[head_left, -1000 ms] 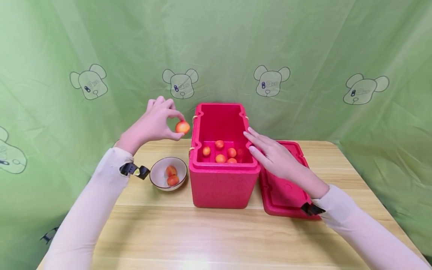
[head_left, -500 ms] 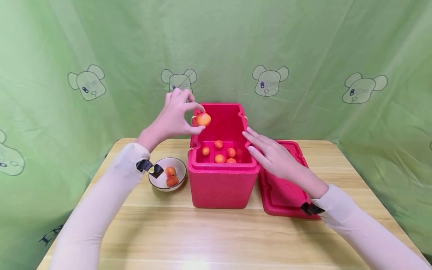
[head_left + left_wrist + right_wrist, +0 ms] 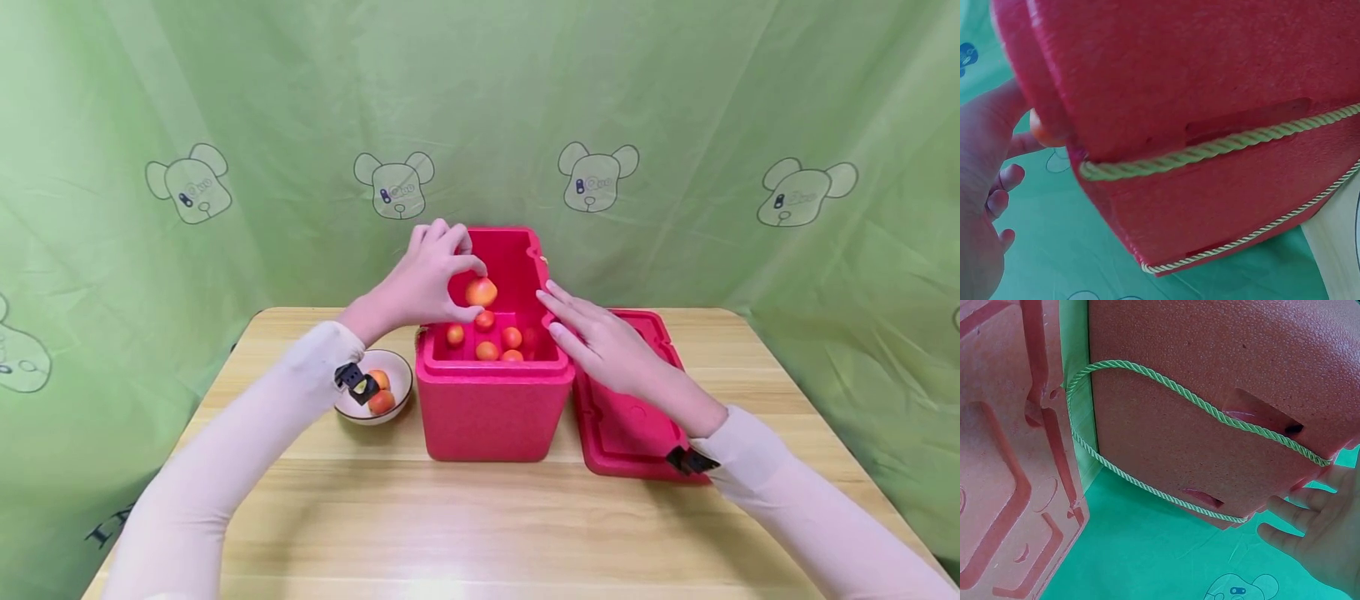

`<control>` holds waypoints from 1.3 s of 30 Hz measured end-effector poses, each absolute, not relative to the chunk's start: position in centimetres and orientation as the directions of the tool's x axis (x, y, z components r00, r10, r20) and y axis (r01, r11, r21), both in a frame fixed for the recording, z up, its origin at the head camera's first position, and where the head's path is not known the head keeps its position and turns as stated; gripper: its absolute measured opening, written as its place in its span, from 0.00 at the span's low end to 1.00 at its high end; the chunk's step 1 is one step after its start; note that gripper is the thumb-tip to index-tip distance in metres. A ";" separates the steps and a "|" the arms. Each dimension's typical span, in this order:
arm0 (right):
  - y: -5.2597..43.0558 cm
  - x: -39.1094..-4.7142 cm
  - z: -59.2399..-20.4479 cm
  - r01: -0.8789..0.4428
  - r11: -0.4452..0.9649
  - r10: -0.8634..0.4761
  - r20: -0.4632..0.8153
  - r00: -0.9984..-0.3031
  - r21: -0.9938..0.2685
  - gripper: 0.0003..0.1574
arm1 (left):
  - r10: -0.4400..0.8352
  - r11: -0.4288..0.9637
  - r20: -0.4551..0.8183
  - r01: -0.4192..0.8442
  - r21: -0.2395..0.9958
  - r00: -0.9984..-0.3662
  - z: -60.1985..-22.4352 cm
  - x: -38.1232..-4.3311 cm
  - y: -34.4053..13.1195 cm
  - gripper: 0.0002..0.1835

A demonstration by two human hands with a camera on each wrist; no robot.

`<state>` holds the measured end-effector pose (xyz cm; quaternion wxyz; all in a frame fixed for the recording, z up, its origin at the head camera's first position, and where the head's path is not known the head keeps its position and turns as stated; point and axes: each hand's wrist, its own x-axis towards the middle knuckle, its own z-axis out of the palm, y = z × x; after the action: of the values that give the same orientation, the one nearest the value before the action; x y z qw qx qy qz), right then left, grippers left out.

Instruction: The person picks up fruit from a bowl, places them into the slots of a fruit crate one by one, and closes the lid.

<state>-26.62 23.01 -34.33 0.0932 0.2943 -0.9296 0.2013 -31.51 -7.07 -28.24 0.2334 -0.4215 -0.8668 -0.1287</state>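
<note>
Between thumb and forefinger, my left hand (image 3: 426, 279) pinches a small orange-red fruit (image 3: 482, 292) over the opening of a red foam box (image 3: 495, 421). In the left wrist view the box wall hides most of that fruit (image 3: 1044, 130). Several similar fruits (image 3: 487, 351) lie on the box floor. With straight fingers, my right hand (image 3: 603, 346) rests against the box's right rim; the right wrist view shows its fingertips at the rim too. Left of the box stands a white bowl (image 3: 401, 383) with a dark rim, holding two fruits (image 3: 381, 402), partly behind the left wrist's camera.
A red lid (image 3: 637, 429) lies on the wooden table (image 3: 450, 525) right of the box, partly under the right forearm. Rope handles (image 3: 1222, 147) run along the box's sides. A green printed curtain (image 3: 480, 108) hangs behind the table.
My left hand has carried the pinched fruit rightward from beside the box to over its opening, and lower in the last half second. My right hand has stayed at the rim.
</note>
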 end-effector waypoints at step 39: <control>23.0 -26.4 -34.3 -0.572 0.751 -0.502 0.277 -0.819 -0.330 0.39 | 0.729 0.617 0.428 0.784 -0.074 -0.534 -30.3 -31.2 -6.1 0.20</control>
<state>-26.42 22.95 -34.27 0.0857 0.2882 -0.9317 0.2037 -31.17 -6.10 -30.26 0.2135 -0.4331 -0.8734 -0.0635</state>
